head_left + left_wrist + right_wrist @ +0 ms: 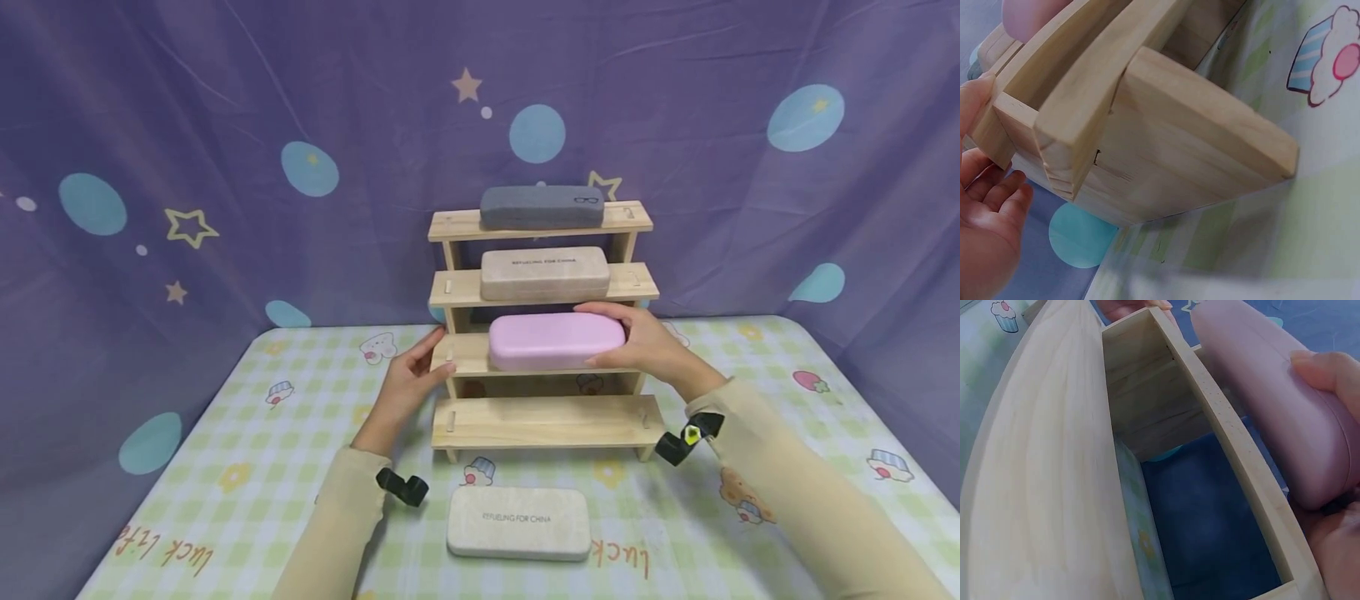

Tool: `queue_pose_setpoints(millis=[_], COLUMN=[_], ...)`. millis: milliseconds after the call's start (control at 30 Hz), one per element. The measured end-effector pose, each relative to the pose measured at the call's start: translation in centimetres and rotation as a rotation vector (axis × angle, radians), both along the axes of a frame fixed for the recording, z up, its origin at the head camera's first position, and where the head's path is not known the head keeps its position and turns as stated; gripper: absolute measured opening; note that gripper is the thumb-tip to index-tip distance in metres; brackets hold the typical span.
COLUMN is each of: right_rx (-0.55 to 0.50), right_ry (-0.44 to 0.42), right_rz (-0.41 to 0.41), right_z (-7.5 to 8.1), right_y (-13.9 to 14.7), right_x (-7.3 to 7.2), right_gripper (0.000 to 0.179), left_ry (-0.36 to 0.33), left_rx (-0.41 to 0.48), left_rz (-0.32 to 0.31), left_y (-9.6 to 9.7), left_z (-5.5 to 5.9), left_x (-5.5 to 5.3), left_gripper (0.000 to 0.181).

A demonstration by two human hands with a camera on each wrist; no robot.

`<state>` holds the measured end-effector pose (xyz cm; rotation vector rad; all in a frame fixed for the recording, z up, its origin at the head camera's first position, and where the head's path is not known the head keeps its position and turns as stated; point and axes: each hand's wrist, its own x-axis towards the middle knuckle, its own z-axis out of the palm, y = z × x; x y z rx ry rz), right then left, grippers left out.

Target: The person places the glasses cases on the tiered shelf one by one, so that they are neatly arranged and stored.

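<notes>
Case (557, 341), pink, round-edged, was pinched in your right hand (645, 343); your left hand (408, 381) gripped the rack's (547, 421) edge; open board (471, 355) lay between.

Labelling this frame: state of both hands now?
Left hand: closed, holding the rack by its left end.
Right hand: closed, holding the pink case.

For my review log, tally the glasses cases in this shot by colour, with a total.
Pink glasses case: 1
Blue-grey glasses case: 1
Pale, lettered REFUELING FOR CHINA: 2, the shelved pale case and the tabletop pale case
Total: 4
</notes>
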<state>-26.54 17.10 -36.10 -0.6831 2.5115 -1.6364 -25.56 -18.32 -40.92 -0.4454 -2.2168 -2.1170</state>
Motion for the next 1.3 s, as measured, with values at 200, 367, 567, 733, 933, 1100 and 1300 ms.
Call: queue_pose_setpoints(millis=[200, 367, 567, 733, 933, 1100, 1300], right_rx=[0.007, 0.029, 0.035, 0.047, 0.062, 0.074, 0.08], right_ry=[-0.019, -0.026, -0.01, -0.001, 0.009, 0.023, 0.046], right_rz=[-0.002, 0.005, 0.008, 0.003, -0.008, 0.006, 0.024], right_z=[-0.07, -0.16, -0.09, -0.04, 0.03, 0.0, -0.09], right_y=[-0.34, -0.45, -0.53, -0.66, -0.98, -0.99, -0.85], right_x=[-0.24, -0.36, -0.36, -0.45, -0.54, -0.58, -0.68], right_gripper=[0.074, 0.076, 0.075, 0.075, 0.075, 0.076, 0.077], left_ry=[0.002, 0.003, 0.003, 0.001, 0.001, 0.001, 0.006], left_rx=[-0.008, -0.019, -0.006, -0.004, -0.021, -0.023, -0.024], left_rz=[0.009, 0.019, 0.016, 0.016, 0.023, 0.022, 0.021], left_y=[-0.01, 0.03, 0.02, -0.02, -0.07, -0.04, 0.02], left_z=[-0.04, -0.08, -0.13, -0.2, -0.25, -0.21, -0.12], left_x=[0.03, 0.08, 0.13, 0.1, 0.06, 0.1, 0.09], left_gripper=[0.061, 0.061, 0.061, 0.061, 0.061, 0.061, 0.061])
